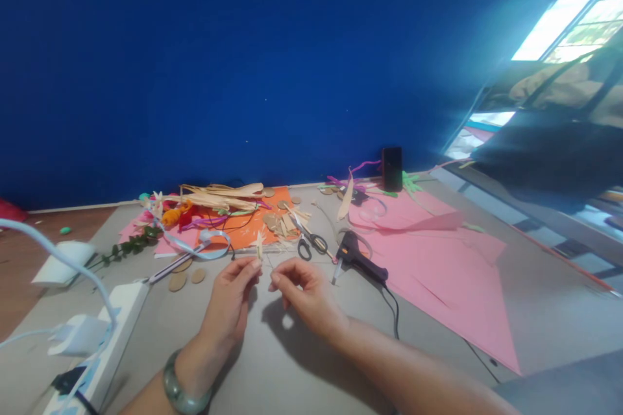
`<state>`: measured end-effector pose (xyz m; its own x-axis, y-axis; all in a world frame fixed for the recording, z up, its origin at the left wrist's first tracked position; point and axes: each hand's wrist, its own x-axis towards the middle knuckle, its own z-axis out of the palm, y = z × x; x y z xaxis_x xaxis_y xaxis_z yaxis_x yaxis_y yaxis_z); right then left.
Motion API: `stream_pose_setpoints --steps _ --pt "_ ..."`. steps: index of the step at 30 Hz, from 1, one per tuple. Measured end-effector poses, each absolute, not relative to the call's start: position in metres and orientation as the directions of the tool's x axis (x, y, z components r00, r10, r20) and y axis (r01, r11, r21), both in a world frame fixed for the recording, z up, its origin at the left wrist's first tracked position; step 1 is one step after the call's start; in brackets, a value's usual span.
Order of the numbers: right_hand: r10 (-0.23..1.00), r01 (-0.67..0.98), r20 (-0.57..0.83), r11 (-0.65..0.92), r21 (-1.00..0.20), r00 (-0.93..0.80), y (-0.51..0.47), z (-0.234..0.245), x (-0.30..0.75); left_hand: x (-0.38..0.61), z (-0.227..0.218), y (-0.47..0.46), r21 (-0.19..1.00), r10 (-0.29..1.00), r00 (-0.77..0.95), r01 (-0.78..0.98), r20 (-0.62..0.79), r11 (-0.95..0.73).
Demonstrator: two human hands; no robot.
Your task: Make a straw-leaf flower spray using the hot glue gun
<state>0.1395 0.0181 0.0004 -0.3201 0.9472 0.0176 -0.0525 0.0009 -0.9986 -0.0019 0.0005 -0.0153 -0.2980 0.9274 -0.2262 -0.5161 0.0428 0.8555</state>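
Note:
My left hand (232, 298), with a green bangle (179, 384) at its wrist, pinches a small straw-coloured strip bundle (259, 248) that stands up from the fingertips. Close beside it on the right, my right hand (309, 295) has thumb and forefinger pressed together. Whatever lies between those right fingertips is too small to make out. Just beyond the right hand rest black-handled scissors (312, 244), blades pointing away. A black hot glue gun (363, 259) lies to their right, its cable running toward me.
Straw strips (219, 196) lie over orange paper (236, 231) at the back. Pink sheets (452, 272) cover the right side, below a phone (392, 169) against the blue wall (272, 65). A white power strip (117, 331), a utility knife (172, 266) and wooden discs (178, 281) are at left.

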Motion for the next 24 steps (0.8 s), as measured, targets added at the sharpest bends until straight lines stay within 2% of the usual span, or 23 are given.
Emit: stream_pose_setpoints --steps 9,15,24 --pt "0.922 -0.07 -0.097 -0.132 -0.989 -0.375 0.018 -0.013 0.135 0.004 -0.013 -0.002 0.816 0.933 -0.224 -0.568 -0.282 0.11" --pt "0.911 -0.076 -0.099 -0.141 -0.987 -0.401 0.019 -0.011 0.136 0.004 -0.012 -0.002 0.795 0.923 -0.221 -0.593 -0.314 0.129" --pt "0.909 -0.037 -0.117 -0.144 -0.989 -0.4 0.019 -0.012 0.136 0.005 -0.011 -0.002 0.824 0.918 -0.244 -0.55 -0.313 0.135"
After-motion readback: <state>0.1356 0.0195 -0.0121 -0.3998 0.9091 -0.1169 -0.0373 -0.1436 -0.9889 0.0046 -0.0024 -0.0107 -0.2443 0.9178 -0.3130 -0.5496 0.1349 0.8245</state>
